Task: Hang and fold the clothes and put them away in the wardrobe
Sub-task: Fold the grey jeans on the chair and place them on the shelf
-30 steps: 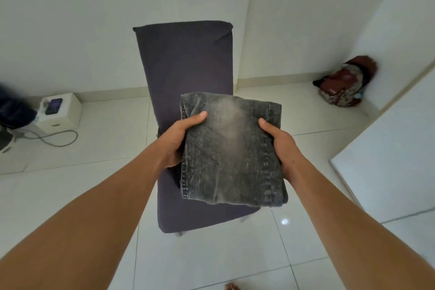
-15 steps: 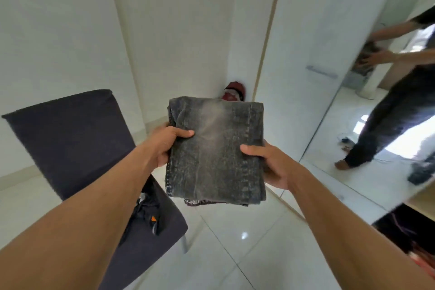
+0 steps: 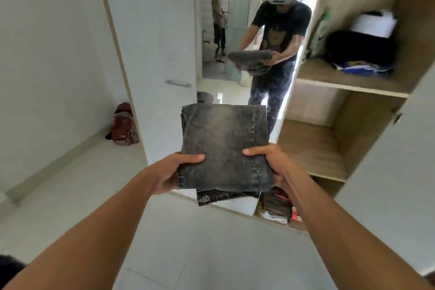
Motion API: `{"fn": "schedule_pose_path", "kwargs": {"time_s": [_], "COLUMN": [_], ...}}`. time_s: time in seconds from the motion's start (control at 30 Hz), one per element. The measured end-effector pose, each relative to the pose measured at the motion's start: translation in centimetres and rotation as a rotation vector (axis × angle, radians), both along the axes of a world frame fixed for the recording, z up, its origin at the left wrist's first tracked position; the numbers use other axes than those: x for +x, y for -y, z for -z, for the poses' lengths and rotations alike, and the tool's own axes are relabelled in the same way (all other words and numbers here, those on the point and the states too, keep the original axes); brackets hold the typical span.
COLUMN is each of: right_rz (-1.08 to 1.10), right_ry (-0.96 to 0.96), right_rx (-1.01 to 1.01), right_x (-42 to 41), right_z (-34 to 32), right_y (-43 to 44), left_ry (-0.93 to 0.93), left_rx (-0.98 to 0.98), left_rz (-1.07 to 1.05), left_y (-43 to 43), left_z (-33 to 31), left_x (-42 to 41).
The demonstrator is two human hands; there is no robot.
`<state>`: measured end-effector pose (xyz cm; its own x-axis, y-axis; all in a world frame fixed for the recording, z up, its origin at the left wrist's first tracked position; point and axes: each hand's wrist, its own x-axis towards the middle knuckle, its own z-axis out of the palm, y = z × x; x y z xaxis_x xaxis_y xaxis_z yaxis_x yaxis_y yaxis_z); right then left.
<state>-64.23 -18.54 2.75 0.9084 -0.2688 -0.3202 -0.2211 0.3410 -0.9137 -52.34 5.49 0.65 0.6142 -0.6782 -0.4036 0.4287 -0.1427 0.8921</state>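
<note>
Folded jeans (image 3: 223,146) held level, left hand (image 3: 170,175) and right hand (image 3: 274,163) each grasping a near corner, thumbs on top

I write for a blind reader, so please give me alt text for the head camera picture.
The left hand and the right hand grip folded grey jeans in front of an open wardrobe. Its mirror reflects the person; a wooden shelf on the right holds dark clothes.

White walls (image 3: 47,42), pale tiled floor (image 3: 200,242), tall mirror (image 3: 237,87), open wooden wardrobe (image 3: 313,148), red bag (image 3: 124,125)
</note>
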Motion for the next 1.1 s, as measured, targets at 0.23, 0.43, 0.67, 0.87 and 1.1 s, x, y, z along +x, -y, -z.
{"fn": "schedule_pose_path", "kwargs": {"time_s": [0.23, 0.43, 0.67, 0.87, 1.1], "right_rz": [0.134, 0.202, 0.298, 0.455, 0.564], "right_ry": [-0.058, -0.076, -0.048, -0.052, -0.033], "right_rx": [-0.018, 0.026, 0.089, 0.13, 0.113], "right_x": [-5.0, -6.6, -6.1, -4.6, -1.6], "right_z": [-1.0, -0.1, 4.7, 8.1, 14.3], "right_y": [11.6, 17.8, 23.5, 28.9, 40.4], "left_ry": [0.07, 0.084, -0.004, -0.101, -0.009], "left_rx": [-0.021, -0.062, -0.067, -0.049, -0.021], "left_rz": [0.09, 0.039, 0.108, 0.14, 0.079], "left_y": [14.4, 23.3, 31.3, 38.7, 49.9], "left_z": [-1.8, -1.2, 2.6, 6.7, 12.4], "left_x": [-1.2, -0.8, 2.9, 4.4, 6.3]}}
